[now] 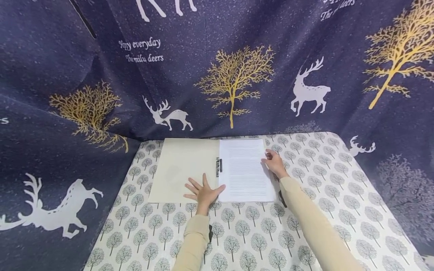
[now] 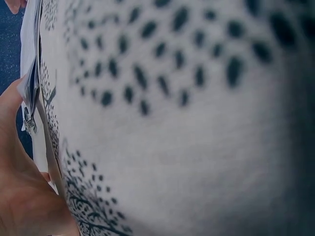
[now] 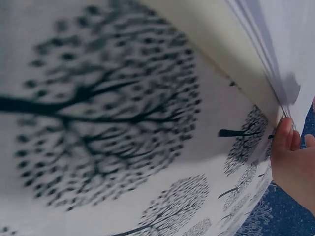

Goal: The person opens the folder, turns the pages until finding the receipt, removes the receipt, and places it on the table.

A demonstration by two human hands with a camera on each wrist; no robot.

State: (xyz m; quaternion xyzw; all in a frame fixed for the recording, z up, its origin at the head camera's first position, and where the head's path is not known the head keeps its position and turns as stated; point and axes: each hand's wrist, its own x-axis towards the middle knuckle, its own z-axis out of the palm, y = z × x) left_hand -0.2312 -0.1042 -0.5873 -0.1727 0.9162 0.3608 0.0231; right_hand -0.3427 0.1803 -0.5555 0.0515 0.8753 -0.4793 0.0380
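A cream file folder (image 1: pixel 184 165) lies spread out on the table, with a metal clip (image 1: pixel 218 166) at its fold. On its right half is a stack of lined paper (image 1: pixel 245 171). My left hand (image 1: pixel 205 192) rests with fingers spread on the left cover, its thumb across the fold at the stack's lower left corner. At the right edge of the stack, my right hand (image 1: pixel 275 163) pinches sheets between thumb and fingers. The right wrist view shows its fingertips (image 3: pixel 284 129) against the edges of several layered sheets (image 3: pixel 268 64).
A white tablecloth (image 1: pixel 242 241) printed with grey trees covers the table around the folder. Behind and beside it hangs a dark blue cloth (image 1: pixel 183 75) with white deer and golden trees. Dark straps show at both wrists.
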